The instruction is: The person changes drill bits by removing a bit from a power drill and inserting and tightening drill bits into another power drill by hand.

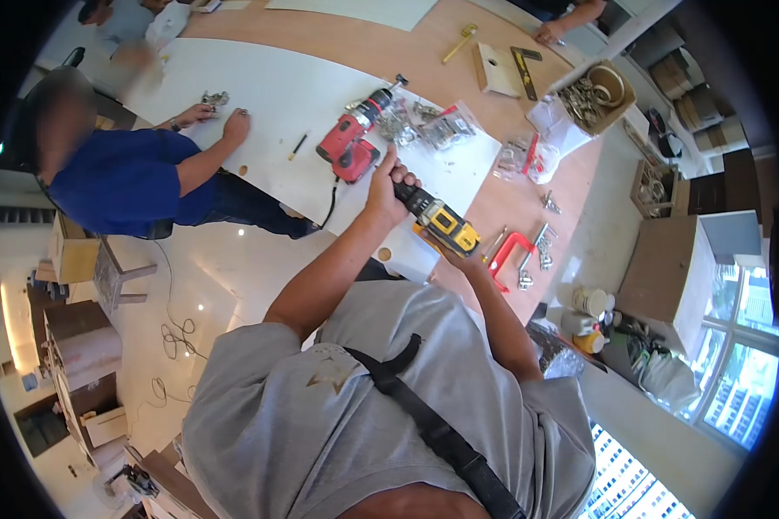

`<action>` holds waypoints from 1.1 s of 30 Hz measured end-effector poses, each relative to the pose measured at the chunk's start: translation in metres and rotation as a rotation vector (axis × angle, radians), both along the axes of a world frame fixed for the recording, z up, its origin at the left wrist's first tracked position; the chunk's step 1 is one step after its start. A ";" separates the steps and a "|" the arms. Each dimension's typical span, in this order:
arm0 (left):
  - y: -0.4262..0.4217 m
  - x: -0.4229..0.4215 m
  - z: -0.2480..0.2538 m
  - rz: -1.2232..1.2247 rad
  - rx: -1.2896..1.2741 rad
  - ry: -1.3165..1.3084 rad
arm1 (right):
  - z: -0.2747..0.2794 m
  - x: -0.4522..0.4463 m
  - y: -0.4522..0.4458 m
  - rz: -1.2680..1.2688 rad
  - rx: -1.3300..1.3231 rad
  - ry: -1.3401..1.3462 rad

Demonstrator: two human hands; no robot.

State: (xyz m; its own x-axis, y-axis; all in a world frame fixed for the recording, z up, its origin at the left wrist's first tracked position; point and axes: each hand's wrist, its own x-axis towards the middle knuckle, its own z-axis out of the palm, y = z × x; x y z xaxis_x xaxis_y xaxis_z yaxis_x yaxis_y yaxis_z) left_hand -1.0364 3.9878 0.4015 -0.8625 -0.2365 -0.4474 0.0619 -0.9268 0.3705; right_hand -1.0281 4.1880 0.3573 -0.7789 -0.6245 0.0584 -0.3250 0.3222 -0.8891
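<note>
A yellow and black cordless drill is held between my two hands over the near edge of the white board. My left hand has its fingers wrapped round the black front end of the drill. Under the yellow body, my right hand grips the tool, its fingers mostly hidden. Just beyond my left hand, a red drill lies on the board. Clear plastic bags of metal hardware sit to its right. A red clamp rests on the table to the right of my right hand.
On the left, a person in a blue shirt handles small metal parts. Another person's hand is at the far edge. A cardboard box of hardware, a square and a tape measure lie on the brown table.
</note>
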 end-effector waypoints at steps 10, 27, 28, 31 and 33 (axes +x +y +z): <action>0.000 0.011 -0.017 0.001 -0.011 -0.036 | -0.020 0.002 0.003 0.058 0.032 -0.039; -0.022 0.039 -0.026 0.000 -0.094 0.004 | -0.018 -0.019 0.048 0.098 0.085 -0.056; -0.029 0.045 -0.026 0.021 -0.130 -0.014 | -0.016 -0.025 0.057 0.070 0.116 -0.128; -0.048 0.073 -0.033 0.058 -1.275 0.017 | -0.010 -0.045 0.073 -0.147 -0.084 -0.453; -0.056 0.073 0.003 -0.056 -1.872 0.219 | 0.054 -0.039 0.040 -0.131 0.072 -0.293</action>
State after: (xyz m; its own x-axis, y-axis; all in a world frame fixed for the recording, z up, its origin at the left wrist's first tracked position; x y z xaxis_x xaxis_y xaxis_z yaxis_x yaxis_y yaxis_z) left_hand -0.9631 3.9316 0.4045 -0.8837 -0.1969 0.4245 0.2297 0.6079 0.7601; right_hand -1.0673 4.2284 0.4115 -0.8298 -0.5126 -0.2208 -0.0103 0.4096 -0.9122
